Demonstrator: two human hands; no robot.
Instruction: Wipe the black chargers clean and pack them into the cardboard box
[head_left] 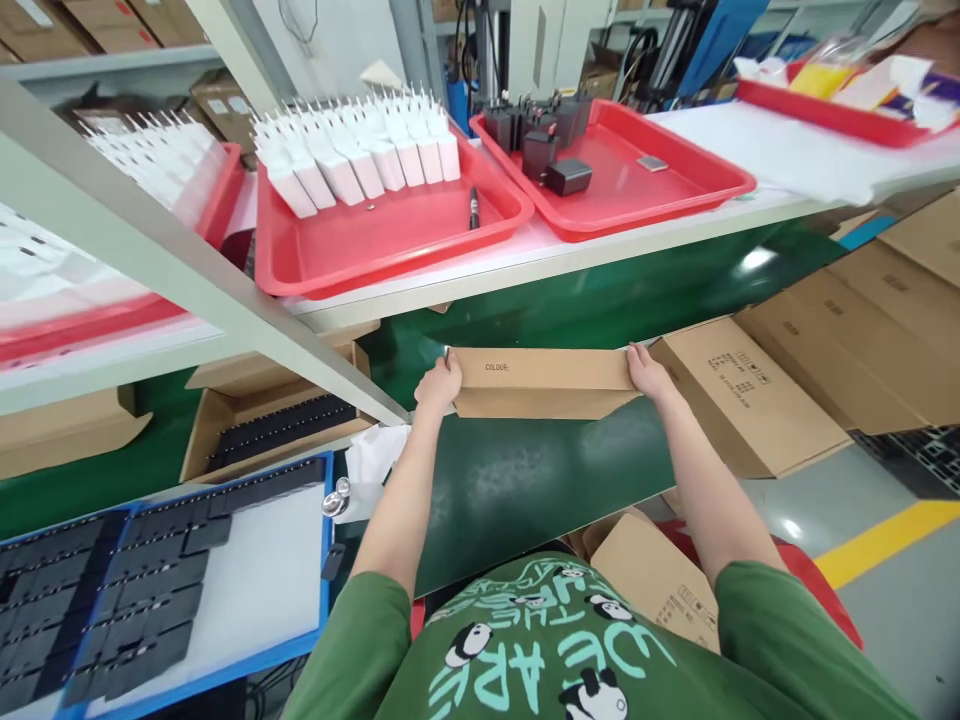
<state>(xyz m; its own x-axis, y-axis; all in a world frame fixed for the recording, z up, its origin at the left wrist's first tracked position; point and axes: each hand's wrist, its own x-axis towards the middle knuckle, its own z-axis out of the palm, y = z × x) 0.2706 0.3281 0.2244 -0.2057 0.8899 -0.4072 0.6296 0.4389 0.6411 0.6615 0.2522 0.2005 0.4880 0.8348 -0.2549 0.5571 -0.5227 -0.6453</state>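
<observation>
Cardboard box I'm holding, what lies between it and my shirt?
In the head view, only the bare green surface lies between the cardboard box and the shirt, beneath your forearms.

Plain brown on the flat cardboard box, with small black print. Dark, glossy green on the surface beneath it. Bright red on the middle tray and the right tray: white chargers in one, black chargers in the other. Blue rim on the blue tray, white inside, rows of black parts. Green shirt with mint lettering and a black-and-white panda pattern. Grey floor with a yellow stripe.
</observation>
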